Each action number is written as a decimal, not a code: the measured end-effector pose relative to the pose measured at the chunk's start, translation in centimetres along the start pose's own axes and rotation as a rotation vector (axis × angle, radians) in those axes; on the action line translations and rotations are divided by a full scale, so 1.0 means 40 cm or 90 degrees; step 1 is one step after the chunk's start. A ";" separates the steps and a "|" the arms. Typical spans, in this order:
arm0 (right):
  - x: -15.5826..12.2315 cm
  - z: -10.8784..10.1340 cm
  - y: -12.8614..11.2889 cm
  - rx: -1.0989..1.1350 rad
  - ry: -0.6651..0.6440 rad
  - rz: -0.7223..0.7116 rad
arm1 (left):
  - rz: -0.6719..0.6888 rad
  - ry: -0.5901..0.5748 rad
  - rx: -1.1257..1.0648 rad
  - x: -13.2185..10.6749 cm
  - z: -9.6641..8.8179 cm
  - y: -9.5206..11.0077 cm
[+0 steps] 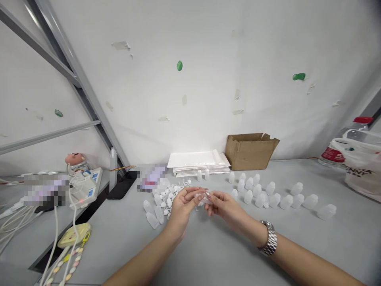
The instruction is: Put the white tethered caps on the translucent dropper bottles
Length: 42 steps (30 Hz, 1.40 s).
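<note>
My left hand [182,205] and my right hand [222,206] meet over the grey table [214,254], both pinched on one small translucent plastic bottle [205,198] held between the fingertips. A silver watch [269,238] is on my right wrist. Left of my hands lies a heap of small white caps [168,194], with a few bottles lying on their sides [151,216]. To the right, several capped bottles stand in rows [262,192].
A stack of white sheets [198,163] and an open cardboard box [250,150] sit against the wall. A plastic bag [361,169] and a red-capped bottle [342,145] are at far right. Power strips [86,184] and cables [59,238] lie at left.
</note>
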State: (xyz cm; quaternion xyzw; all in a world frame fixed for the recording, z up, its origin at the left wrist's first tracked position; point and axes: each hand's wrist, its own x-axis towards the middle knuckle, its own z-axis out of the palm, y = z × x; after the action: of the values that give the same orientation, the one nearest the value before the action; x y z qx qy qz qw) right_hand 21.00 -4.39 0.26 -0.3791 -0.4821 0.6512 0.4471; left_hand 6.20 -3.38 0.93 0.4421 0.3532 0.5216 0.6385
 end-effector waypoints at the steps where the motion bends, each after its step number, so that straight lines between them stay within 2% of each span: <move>1: 0.001 0.002 0.003 -0.051 0.033 -0.032 | 0.006 0.012 -0.002 0.001 -0.001 0.001; 5: -0.004 0.012 0.013 -0.216 0.118 -0.115 | -0.007 0.009 -0.028 0.009 -0.006 0.005; 8: -0.009 0.016 0.018 -0.238 0.137 -0.120 | -0.022 0.015 -0.079 0.014 -0.010 0.002; 12: -0.011 0.021 0.018 -0.198 0.123 -0.109 | 0.000 0.043 -0.111 0.016 -0.012 -0.009; 24: -0.017 0.026 0.004 -0.102 0.094 -0.084 | 0.004 0.026 -0.096 0.008 -0.001 -0.021; 28: -0.017 0.028 0.009 -0.029 0.075 -0.074 | 0.008 0.025 -0.099 0.005 0.005 -0.017; 32: -0.020 0.024 0.011 0.087 0.022 -0.028 | 0.003 0.012 -0.099 0.003 0.010 -0.012; 37: -0.013 0.005 0.010 0.190 -0.081 0.020 | 0.004 -0.042 -0.097 0.000 0.010 -0.006; 40: -0.006 -0.001 0.012 0.172 -0.096 0.049 | -0.001 -0.020 -0.103 0.001 0.008 -0.005; 42: -0.003 0.002 0.014 0.110 -0.071 0.035 | -0.002 0.020 -0.102 0.004 0.006 -0.006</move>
State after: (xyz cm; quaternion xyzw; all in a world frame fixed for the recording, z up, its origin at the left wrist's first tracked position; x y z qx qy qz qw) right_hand 20.84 -4.61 -0.24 -0.3156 -0.4373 0.7225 0.4327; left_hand 6.51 -3.30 0.78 0.3811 0.3209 0.5542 0.6668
